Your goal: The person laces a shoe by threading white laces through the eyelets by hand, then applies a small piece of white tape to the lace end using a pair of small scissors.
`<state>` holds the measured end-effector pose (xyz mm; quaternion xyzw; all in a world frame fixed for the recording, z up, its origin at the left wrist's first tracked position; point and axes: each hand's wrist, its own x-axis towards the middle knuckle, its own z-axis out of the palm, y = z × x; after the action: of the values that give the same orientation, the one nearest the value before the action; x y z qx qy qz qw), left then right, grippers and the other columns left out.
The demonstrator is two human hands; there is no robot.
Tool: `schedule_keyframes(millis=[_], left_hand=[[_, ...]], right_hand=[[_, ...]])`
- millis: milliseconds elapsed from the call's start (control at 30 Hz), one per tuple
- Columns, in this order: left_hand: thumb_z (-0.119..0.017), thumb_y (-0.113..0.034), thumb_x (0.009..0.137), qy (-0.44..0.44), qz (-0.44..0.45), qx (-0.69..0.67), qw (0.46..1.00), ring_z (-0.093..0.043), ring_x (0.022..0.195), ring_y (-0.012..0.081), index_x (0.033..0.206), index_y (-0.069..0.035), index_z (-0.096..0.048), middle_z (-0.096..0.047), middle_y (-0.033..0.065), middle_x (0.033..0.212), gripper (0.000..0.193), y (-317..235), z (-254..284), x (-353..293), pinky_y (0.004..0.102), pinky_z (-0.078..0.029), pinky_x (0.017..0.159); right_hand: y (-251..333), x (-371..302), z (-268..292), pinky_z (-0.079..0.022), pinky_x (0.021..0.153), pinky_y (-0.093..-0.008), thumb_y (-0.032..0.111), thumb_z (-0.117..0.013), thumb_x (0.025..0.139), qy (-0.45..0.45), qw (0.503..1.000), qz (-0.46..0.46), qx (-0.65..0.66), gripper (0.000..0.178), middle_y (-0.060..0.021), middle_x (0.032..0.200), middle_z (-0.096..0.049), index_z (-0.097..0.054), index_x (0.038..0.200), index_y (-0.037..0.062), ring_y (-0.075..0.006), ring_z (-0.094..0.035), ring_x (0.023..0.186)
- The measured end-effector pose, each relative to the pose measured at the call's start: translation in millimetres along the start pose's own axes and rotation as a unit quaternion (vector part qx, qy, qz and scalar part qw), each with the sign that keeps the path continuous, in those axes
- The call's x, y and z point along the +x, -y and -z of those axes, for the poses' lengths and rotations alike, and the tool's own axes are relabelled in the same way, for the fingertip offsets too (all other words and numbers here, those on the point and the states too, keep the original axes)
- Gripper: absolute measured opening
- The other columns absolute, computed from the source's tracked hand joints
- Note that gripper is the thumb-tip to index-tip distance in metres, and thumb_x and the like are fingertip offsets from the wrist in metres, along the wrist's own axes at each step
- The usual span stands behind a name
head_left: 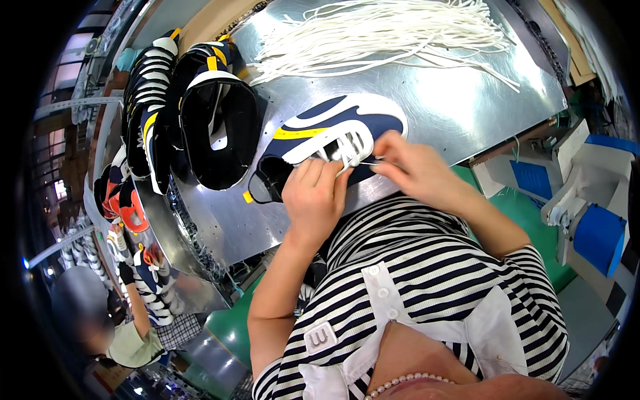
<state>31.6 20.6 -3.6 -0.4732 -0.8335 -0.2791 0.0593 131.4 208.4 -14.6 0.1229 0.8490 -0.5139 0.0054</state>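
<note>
A navy sneaker with white overlays and a yellow stripe lies on its side on the metal table, its toe to the right and its dark collar to the left. White shoelace crosses its eyelets. My left hand is closed on the sneaker's near edge beside the lacing; the fingers hide what exactly they pinch. At the front of the lacing, my right hand pinches a thin stretch of the lace between thumb and fingertips. The lace's very end is hard to make out.
Loose white laces lie in a heap across the table's far side. Several sneakers stand in rows at the left. Red shoes sit beyond the table's left edge, near another person. Blue-padded equipment stands at right.
</note>
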Motion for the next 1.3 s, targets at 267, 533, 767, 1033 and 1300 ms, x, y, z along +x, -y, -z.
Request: schedule_keyframes(millis=[267,533,767,1033,1300], left_hand=[[-0.071,-0.005,0.073,-0.034,-0.088,0.045,0.995,-0.054,0.064,0.0233,0.084,-0.003,-0.064,-0.053,0.0065,0.069,0.013,-2,-2,-6,0.0344,-0.041,0.056],[-0.073,-0.003,0.074,-0.037,-0.063,0.028,0.997,-0.053,0.063,0.0265,0.084,-0.003,-0.064,-0.054,0.0089,0.070,0.013,-1,0,-14,0.0362,-0.041,0.056],[-0.075,-0.007,0.076,0.008,-0.022,-0.031,0.999,-0.054,0.062,0.0277,0.084,-0.001,-0.064,-0.055,0.0101,0.070,0.015,3,4,-9,0.0368,-0.042,0.056],[-0.072,-0.018,0.086,0.088,0.133,-0.198,0.967,-0.068,0.081,0.0331,0.132,0.000,-0.038,-0.070,0.0184,0.092,0.060,9,12,-9,0.0369,-0.052,0.074],[-0.061,-0.035,0.093,0.029,0.295,-0.174,0.939,-0.063,0.096,0.0382,0.132,0.000,-0.044,-0.066,0.0264,0.102,0.055,9,6,-1,0.0428,-0.049,0.084]], right_hand=[[43,26,1,-0.050,0.056,-0.0391,0.009,-0.059,0.088,0.027,0.947,0.280,-0.152,0.012,-0.0106,0.082,-0.068,-0.062,0.099,0.0055,-0.0284,-0.066,0.066],[35,53,-7,-0.052,0.071,-0.0402,0.015,-0.066,0.082,0.135,0.968,0.121,-0.176,0.020,-0.0099,0.086,-0.071,-0.066,0.100,0.0074,-0.0294,-0.068,0.083],[79,79,63,-0.049,0.076,-0.0231,0.015,-0.066,0.091,-0.154,0.909,0.248,0.297,0.014,-0.0011,0.081,-0.067,-0.068,0.098,0.0029,-0.0087,-0.063,0.084],[15,57,11,-0.049,0.062,-0.0291,0.011,-0.068,0.091,0.010,0.973,0.073,0.218,0.019,-0.0022,0.087,-0.068,-0.063,0.108,0.0044,-0.0086,-0.060,0.072],[22,55,-25,-0.047,0.058,-0.0284,0.017,-0.069,0.087,-0.045,0.984,0.099,0.144,0.015,-0.0078,0.077,-0.069,-0.067,0.098,0.0071,-0.0134,-0.063,0.064]])
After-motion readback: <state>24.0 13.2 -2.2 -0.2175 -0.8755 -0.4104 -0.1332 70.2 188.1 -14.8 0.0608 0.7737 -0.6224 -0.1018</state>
